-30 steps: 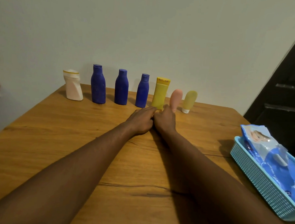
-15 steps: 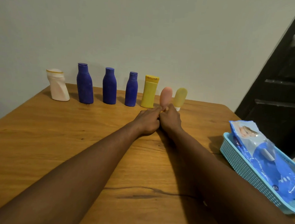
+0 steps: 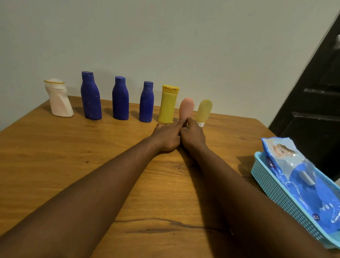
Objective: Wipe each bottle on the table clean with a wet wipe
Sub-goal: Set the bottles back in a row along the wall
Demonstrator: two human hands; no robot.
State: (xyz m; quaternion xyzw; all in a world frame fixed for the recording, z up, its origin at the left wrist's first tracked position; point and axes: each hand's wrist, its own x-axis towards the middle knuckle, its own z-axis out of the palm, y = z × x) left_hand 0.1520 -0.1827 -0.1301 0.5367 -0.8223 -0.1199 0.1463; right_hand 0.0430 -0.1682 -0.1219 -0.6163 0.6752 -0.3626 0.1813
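Your left hand slid from yellow bottle to pink tube, fingertips touching its base; your right hand pinches it. Seven bottles, one wipes pack, one basket.

Pink tube; yellow bottle; turquoise lattice basket

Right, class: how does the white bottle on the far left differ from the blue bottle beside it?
The white bottle is pale with a gold-rimmed cap; the blue bottle is dark blue throughout. The white bottle is shorter, its body slanted; the blue bottle is taller and narrow-necked. Both stand upright on the table.
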